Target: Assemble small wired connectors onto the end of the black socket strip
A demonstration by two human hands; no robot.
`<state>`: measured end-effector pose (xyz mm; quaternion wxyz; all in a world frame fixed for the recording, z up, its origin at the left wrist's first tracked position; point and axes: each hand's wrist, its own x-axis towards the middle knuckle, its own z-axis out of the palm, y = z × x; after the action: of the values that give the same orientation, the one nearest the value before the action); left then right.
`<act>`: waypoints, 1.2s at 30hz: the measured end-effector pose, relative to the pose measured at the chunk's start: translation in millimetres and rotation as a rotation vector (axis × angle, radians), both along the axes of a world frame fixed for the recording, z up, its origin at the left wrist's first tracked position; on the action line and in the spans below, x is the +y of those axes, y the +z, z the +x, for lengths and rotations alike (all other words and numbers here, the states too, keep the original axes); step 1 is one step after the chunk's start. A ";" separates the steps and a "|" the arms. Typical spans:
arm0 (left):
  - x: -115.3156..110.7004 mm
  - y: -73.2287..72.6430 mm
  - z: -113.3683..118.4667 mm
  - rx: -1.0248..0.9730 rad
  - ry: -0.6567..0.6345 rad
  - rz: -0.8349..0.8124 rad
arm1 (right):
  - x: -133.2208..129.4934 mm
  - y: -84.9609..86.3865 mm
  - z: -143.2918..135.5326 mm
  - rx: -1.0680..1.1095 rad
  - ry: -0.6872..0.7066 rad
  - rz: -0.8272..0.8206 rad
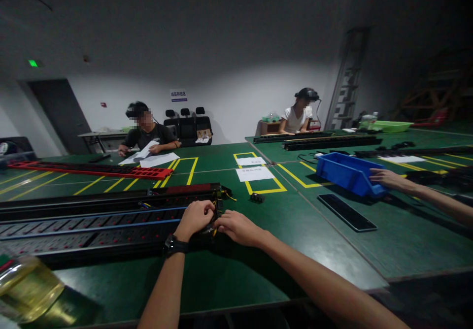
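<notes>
Several long black power strips (111,225) with rows of sockets and red dots lie side by side at the left, two blue lines running along them. My left hand (197,216), with a dark watch on the wrist, is closed on the right end of the nearer strip. Opposite it, my right hand (238,226) has its fingertips pinched together at that same end. What they pinch is hidden. A bit of yellow wire (215,232) shows between the hands. Another strip end (218,189) behind them has loose yellow wires. A small black part (257,197) lies just beyond.
Another person's hand (388,179) touches a blue bin (343,171) at the right, near a phone (347,212). A bottle of yellow liquid (29,287) stands front left. A red rack piece (155,172) and paper sheets (254,173) lie farther back. Two people sit across the table.
</notes>
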<state>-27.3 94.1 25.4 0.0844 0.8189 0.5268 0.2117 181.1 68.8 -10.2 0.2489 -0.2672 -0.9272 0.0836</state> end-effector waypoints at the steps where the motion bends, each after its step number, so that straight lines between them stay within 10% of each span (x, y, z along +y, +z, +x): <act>1: -0.1 0.3 0.3 0.001 0.000 0.000 | 0.7 -0.5 0.0 0.008 0.008 -0.003; 36: 2.6 -1.2 0.2 0.077 0.008 0.014 | 1.9 -7.2 -3.5 0.053 -0.074 -0.125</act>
<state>-27.2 96.7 24.3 0.0574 0.8248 0.5316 0.1842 177.7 70.7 -17.4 0.2589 -0.3143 -0.9027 0.1392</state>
